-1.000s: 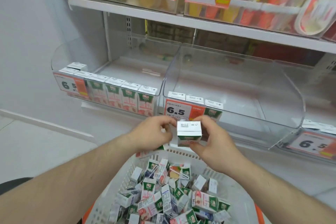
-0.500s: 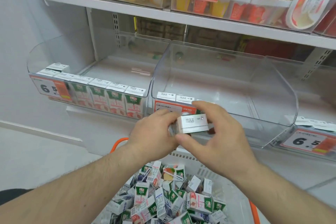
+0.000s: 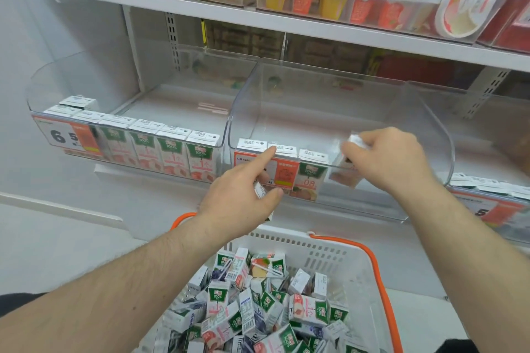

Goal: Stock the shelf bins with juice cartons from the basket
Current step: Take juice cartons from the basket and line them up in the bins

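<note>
Head view: right hand (image 3: 390, 159) is reaching into the clear plastic middle bin (image 3: 424, 135), fingers curling round a small white-and-green juice carton (image 3: 345, 167) beside the front row. Left hand (image 3: 243, 192) is pointing its index finger at the row, remaining fingers clamping a second carton (image 3: 260, 190) above the white basket (image 3: 344, 255).

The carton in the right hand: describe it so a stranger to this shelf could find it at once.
Start at the middle clear bin, the one with three cartons upright along its front wall. Just right of that row, the right hand grips a carton inside the bin. Unlike its neighbours it is tilted, mostly covered by fingers, and not yet standing in line.
</note>
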Demonstrator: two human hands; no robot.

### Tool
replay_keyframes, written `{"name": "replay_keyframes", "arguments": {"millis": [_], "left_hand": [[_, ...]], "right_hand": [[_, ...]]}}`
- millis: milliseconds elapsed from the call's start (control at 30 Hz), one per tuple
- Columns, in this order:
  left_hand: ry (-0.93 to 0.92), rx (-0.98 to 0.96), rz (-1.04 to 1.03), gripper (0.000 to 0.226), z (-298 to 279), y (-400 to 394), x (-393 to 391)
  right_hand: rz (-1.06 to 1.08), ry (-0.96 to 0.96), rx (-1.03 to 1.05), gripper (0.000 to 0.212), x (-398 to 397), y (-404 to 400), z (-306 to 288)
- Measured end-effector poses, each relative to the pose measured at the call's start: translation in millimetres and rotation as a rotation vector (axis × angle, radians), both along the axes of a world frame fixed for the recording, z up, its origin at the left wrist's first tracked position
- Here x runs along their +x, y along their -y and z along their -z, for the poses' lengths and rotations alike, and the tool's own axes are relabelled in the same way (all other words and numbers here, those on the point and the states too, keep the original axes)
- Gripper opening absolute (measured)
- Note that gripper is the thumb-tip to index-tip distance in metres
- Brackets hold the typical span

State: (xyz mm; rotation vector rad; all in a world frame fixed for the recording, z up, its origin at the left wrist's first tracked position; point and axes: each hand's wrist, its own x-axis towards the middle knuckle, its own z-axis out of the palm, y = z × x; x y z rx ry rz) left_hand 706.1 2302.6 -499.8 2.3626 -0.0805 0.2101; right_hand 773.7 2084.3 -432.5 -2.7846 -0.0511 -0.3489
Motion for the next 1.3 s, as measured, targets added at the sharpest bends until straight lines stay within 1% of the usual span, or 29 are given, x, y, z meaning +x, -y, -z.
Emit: {"name": "replay_keyframes", "arguments": {"millis": [100,167,267,467,533,600,667,700,733,767,833,867,900,933,967,1000,1033,1067,1100,1200,1300], "left_hand": [[-0.008,-0.036,-0.014,0.071,-0.8,0.1,-0.1],[-0.012,-0.038,-0.014,0.071,-0.8,-1.0,0.0],[-0.024,-0.049,-0.003,0.071,-1.9,-0.7,-0.4],[-0.045,-0.099,0.003,0.072,-2.5,1.0,1.0],[-0.047,-0.147,0.006,0.073,-3.4,3.4,-0.7],[-0.042,-0.236,0.008,0.072,-3.3,6.0,-3.5],[-0.021,-0.379,-0.005,0.063,-6.3,7.0,-8.9],[-0.013,-0.464,-0.023,0.053,-9.0,6.6,-11.8],[-0.016,-0.556,-0.050,0.042,-12.0,5.5,-14.3],[-0.030,-0.644,-0.081,0.035,-15.6,4.1,-16.2],[-0.088,-0.765,-0.141,0.031,-21.2,1.1,-18.0],[-0.114,-0.806,-0.163,0.032,-22.8,-0.7,-18.0],[-0.127,-0.850,-0.179,0.035,-24.7,-1.5,-17.8],[-0.118,-0.887,-0.190,0.037,-25.8,-2.1,-17.0],[-0.090,-0.907,-0.197,0.039,-26.9,-2.1,-16.8],[-0.049,-0.905,-0.197,0.040,-26.3,-1.9,-16.3],[-0.017,-0.906,-0.184,0.041,-25.1,-1.6,-16.2],[0.002,-0.919,-0.168,0.042,-25.3,-1.0,-17.2],[0.003,-0.934,-0.154,0.042,-25.1,-0.7,-18.5],[0.023,-0.923,-0.107,0.045,-26.4,-4.7,-20.4],[0.079,-0.993,-0.057,0.055,-31.5,-16.4,-19.7]], "right_hand": [[-0.026,-0.146,0.048,0.039,3.4,-3.2,3.4],[-0.050,-0.200,0.042,0.039,4.3,-5.7,4.4],[-0.077,-0.228,0.019,0.040,5.4,-9.6,4.4],[-0.155,-0.236,-0.050,0.061,-3.0,-16.6,-1.0],[-0.149,-0.265,-0.101,0.068,-5.0,-15.7,-3.2],[-0.136,-0.293,-0.164,0.074,-7.6,-14.8,-5.8],[-0.121,-0.288,-0.193,0.078,-9.5,-13.2,-7.1],[-0.121,-0.239,-0.177,0.077,-10.0,-11.5,-6.5],[-0.127,-0.140,-0.136,0.074,-10.8,-10.2,-5.7],[-0.142,0.001,-0.049,0.071,-12.0,-9.2,-4.2],[-0.196,0.263,0.212,0.062,-20.6,-12.0,-2.5],[-0.246,0.311,0.330,0.053,-27.7,-17.9,-1.6],[-0.312,0.284,0.432,0.042,-36.4,-25.7,-0.1],[-0.381,0.207,0.522,0.030,-47.5,-35.3,1.4],[-0.445,0.085,0.572,0.019,-57.9,-45.9,4.1],[-0.491,-0.041,0.566,0.025,-67.7,-56.3,6.3],[-0.517,-0.129,0.501,0.045,-74.4,-64.5,9.5],[-0.539,-0.163,0.419,0.064,-79.2,-71.2,14.0],[-0.556,-0.137,0.357,0.070,-82.2,-77.0,18.2],[-0.570,0.009,0.326,0.056,-84.7,-89.6,21.3],[-0.567,0.074,0.358,0.049,-84.5,-95.1,22.6]]}}
